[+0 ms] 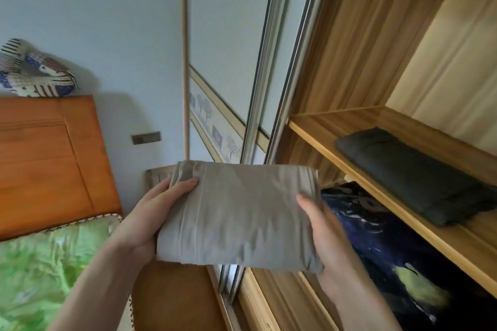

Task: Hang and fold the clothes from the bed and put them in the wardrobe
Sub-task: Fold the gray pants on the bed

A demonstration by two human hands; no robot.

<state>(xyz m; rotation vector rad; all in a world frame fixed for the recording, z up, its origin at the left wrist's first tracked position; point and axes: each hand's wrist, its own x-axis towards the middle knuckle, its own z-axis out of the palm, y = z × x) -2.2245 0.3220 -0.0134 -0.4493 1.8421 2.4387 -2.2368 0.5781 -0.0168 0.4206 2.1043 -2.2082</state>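
A folded grey-beige garment [239, 212] is held in the air in front of the open wardrobe [349, 62]. My left hand [150, 212] grips its left edge, thumb on top and fingers hidden underneath. On the other side my right hand [320, 226] grips the right edge the same way. A folded dark grey garment [414, 174] lies on the wooden shelf [349, 153] to the right of my hands. Below that shelf sits dark blue patterned fabric [390, 244].
The wardrobe's sliding door [236, 62] with its metal frame stands just behind the held garment. The bed with a green cover [40, 263] and an orange wooden headboard [48, 158] is at the left. A patchwork pillow [32, 72] rests on top of the headboard.
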